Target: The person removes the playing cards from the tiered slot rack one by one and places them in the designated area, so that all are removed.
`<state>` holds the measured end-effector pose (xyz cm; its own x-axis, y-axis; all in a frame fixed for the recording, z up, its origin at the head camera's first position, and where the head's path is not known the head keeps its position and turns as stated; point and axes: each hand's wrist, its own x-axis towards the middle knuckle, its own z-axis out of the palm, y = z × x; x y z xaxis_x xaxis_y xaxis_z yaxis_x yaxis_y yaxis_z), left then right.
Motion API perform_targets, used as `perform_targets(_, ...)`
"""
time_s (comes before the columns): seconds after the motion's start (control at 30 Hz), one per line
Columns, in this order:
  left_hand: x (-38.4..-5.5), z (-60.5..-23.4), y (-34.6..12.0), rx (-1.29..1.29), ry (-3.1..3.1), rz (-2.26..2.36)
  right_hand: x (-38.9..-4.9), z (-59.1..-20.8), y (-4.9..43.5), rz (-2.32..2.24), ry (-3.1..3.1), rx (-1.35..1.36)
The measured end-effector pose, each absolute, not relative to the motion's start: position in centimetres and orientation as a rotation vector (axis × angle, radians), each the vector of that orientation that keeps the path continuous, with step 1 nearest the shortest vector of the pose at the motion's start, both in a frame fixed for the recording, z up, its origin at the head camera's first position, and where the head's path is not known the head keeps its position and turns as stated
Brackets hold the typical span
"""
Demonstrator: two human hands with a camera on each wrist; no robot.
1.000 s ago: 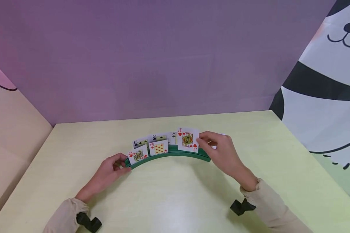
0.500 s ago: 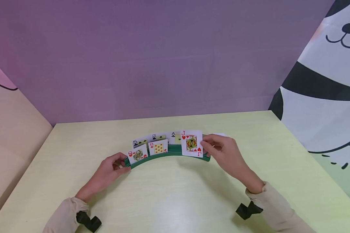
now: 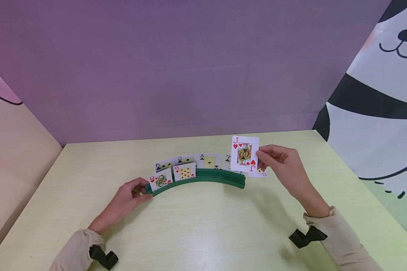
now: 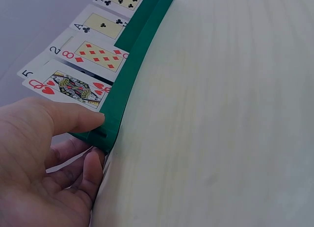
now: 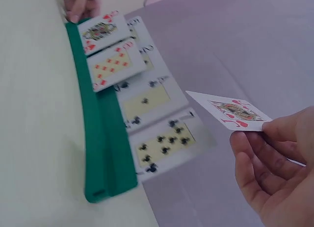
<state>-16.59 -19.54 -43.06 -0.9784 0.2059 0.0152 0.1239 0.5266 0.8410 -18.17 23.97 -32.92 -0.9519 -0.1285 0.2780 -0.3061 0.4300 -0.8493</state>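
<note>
The left hand (image 3: 130,195) pinches the green holder (image 3: 220,177) at its left end, seemingly steadying it under the queen (image 3: 161,180), eight (image 3: 184,172) and farther club cards (image 3: 209,162), while near its right end the jack (image 3: 244,154) is pinched edgewise by the right hand (image 3: 285,165), apparently keeping its face visible.

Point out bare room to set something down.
Bare: the table between the left hand and right hand, nearer than the green card holder; the holder's front row, right of the eight of diamonds. Crowded: the holder's left end, where cards overlap.

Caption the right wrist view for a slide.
Jack of hearts held in the right hand's grip, apart from the green holder and its two rows of cards.
</note>
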Motion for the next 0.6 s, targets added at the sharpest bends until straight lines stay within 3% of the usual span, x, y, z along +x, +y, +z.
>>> perform_targets(0.6,-16.5,-42.9,-19.5,0.277,2.659,1.465,-20.5,-33.2,28.1,1.695,-2.432,0.199)
